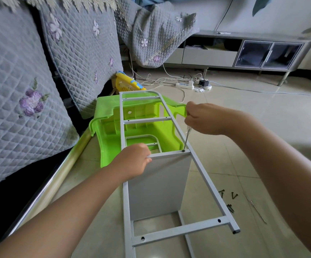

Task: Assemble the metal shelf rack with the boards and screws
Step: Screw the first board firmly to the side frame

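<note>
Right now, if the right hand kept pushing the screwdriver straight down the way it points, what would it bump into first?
The right hand aims the screwdriver down at a screw in the grey crossbar. It would likely meet that screw first; the tip already looks seated there.

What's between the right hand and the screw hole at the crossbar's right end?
In the head view, only the screwdriver: the right hand grips its handle, and the thin shaft runs down to the screw hole in the crossbar, which the left hand holds.

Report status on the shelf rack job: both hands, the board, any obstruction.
Right hand grips screwdriver, tip at the frame crossbar's right-end hole. Left hand steadies board. Spare screws on floor; green stool lies underneath.
</note>
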{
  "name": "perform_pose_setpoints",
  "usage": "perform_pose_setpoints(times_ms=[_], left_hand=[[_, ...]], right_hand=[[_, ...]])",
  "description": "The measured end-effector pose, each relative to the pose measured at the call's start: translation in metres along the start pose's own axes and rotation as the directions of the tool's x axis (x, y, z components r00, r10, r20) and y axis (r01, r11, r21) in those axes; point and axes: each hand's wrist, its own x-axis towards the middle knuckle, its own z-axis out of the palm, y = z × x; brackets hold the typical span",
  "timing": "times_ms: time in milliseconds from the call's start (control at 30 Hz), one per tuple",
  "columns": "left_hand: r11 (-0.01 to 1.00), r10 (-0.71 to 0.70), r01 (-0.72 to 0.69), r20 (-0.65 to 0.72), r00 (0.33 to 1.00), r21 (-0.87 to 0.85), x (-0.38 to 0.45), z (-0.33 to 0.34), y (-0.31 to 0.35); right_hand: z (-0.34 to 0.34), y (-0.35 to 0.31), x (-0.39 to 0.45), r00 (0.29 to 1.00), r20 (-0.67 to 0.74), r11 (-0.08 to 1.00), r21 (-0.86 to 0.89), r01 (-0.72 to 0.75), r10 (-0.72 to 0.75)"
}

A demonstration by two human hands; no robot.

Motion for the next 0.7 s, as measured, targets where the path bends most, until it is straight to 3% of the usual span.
perform_pose_setpoints(times_ms=[100,233,467,567,700], left_hand=[[1.000,0.005,-0.005,-0.016,1.000,-0.016,-0.0007,-0.0004,0.0001],[0.999,0.033,-0.035,-0.047,0.998,-0.037,-0.0019,0.0006,0.0000],[0.998,0.033,-0.036,-0.057,0.998,-0.044,-0.0007,0.0040,-0.0008],[0.999,0.021,-0.022,-0.050,0.999,-0.034,-0.0020,0.0036,0.0002],[1.000,0.009,-0.010,-0.044,0.999,-0.022,-0.0002,0.0036,0.0000]], right_hand=[[0.0026,0.0020,-0.0033,0.996,-0.017,0.996,-0.022,0.083,-0.083],[0.0012,0.0023,-0.0039,0.994,-0.076,0.993,-0.090,0.077,-0.084],[-0.0002,-0.0045,-0.0077,0.993,-0.113,0.941,-0.330,-0.080,0.045],[0.0014,-0.0042,-0.0073,0.993,-0.101,0.948,-0.307,-0.088,0.060],[0.0001,0.0000,-0.0086,0.999,0.019,0.991,-0.132,0.029,-0.027]])
